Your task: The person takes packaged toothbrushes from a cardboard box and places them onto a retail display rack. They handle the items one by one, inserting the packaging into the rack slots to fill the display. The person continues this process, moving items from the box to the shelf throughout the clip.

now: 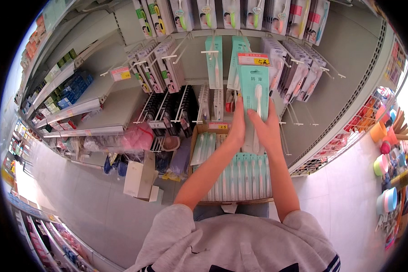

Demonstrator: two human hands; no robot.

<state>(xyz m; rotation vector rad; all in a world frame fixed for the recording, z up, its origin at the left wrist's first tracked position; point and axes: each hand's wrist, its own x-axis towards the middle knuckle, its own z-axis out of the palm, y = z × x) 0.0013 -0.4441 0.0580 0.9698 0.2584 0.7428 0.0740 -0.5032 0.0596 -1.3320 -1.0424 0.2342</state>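
Note:
Between both hands stands a teal-and-clear toothbrush package [253,80], its white toothbrush facing me. My left hand [237,127] grips the package along its left side. The fingers of my right hand [267,127] wrap its right side, with the thumb across the front. The package's top lies just below a red and yellow price tag [253,59]; whether a hook passes through its hole cannot be told. Similar teal packages [213,64] hang on hooks to the left. Below my forearms sits an open cardboard box [236,202] with rows of teal toothbrush packages [239,175].
More toothbrush packs [205,15] hang above, and others [297,73] to the right. White hooks [294,117] stick out at right. Black-packed goods [171,108] hang at left, beside tiered shelves [88,105]. A white carton [136,178] stands on the floor [85,204].

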